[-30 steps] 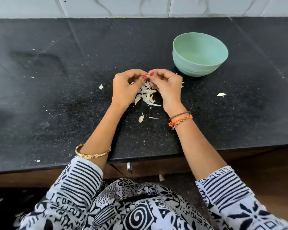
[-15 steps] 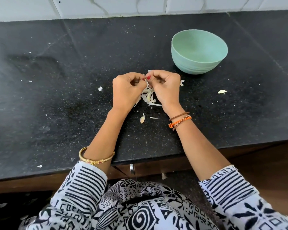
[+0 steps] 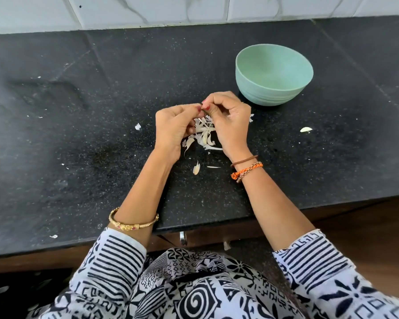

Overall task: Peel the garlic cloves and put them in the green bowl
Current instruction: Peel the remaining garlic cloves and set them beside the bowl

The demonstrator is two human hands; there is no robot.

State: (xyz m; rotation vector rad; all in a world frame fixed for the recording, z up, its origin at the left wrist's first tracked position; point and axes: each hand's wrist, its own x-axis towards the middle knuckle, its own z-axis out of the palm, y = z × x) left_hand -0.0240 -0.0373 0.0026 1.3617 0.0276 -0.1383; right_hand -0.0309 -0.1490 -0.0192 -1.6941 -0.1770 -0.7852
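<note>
My left hand (image 3: 174,130) and my right hand (image 3: 228,118) meet fingertip to fingertip above the black counter, pinching a small garlic clove (image 3: 202,108) between them; the clove is almost wholly hidden by the fingers. Under the hands lies a pile of pale garlic skins (image 3: 204,134). The green bowl (image 3: 273,74) stands upright just beyond and to the right of my right hand; its inside looks bare from here. One loose pale piece (image 3: 306,129) lies alone to the right.
The black speckled counter (image 3: 78,146) runs to a white tiled wall at the back and ends at a front edge near my body. Small skin flakes (image 3: 137,126) lie scattered left of the hands, and one bit (image 3: 196,168) lies nearer me.
The hands have stayed joined over the skin pile, shifting only slightly while working the clove. The view has tilted a little, so the bowl and counter sit lower in frame.
</note>
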